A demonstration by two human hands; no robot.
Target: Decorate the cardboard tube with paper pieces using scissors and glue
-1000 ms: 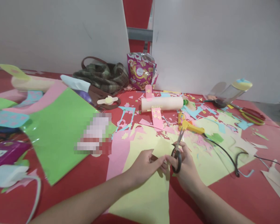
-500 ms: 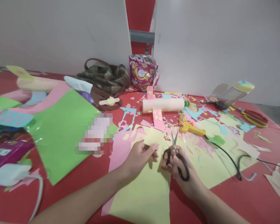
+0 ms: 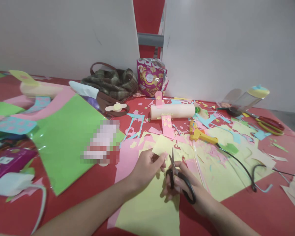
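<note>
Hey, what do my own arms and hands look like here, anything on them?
Your left hand and right hand are ungloved, and I can't make out a ring on either. The left forearm and right forearm look bare as far as they show: no sleeve, watch, bracelet or marking that I can see.

At the far middle, the purple snack bag [image 3: 150, 78] bears big white letters along its crumpled top, perhaps "uau", though the folds cut into them. Smaller lettering sits below them and on a round pale emblem [image 3: 149, 77], too small to read. At near left, the magenta box [image 3: 16, 157] has a white label [image 3: 4, 160] with no legible words.
</note>
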